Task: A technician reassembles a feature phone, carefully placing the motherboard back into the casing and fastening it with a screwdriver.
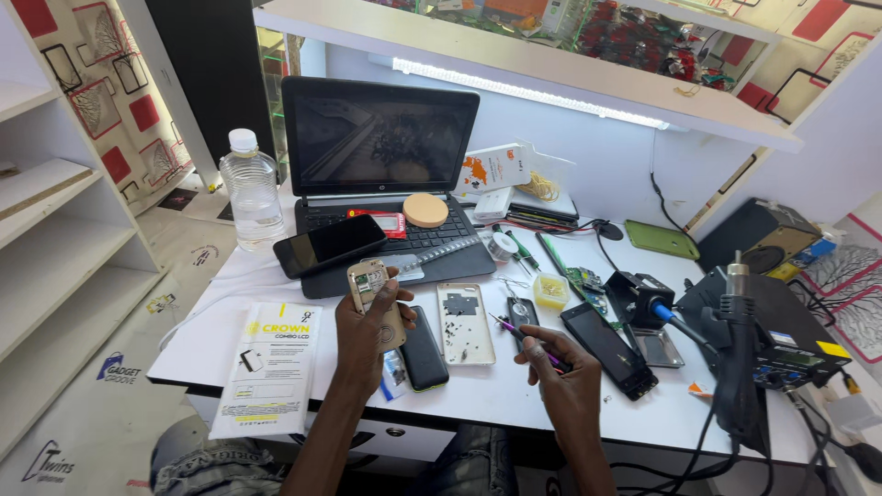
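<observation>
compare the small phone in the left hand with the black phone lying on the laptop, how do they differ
The small phone is gold with its back off, inner parts showing; the black phone looks closed, a plain dark glossy face. The small phone is held upright in the left hand; the black phone lies flat across the laptop edge, untouched. The small phone is narrower and shorter than the black phone. Both are handsets on the same white desk.

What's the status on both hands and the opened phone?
Left hand grips opened small phone, upright. Right hand holds purple-handled tool. Back cover lies between hands.
</observation>
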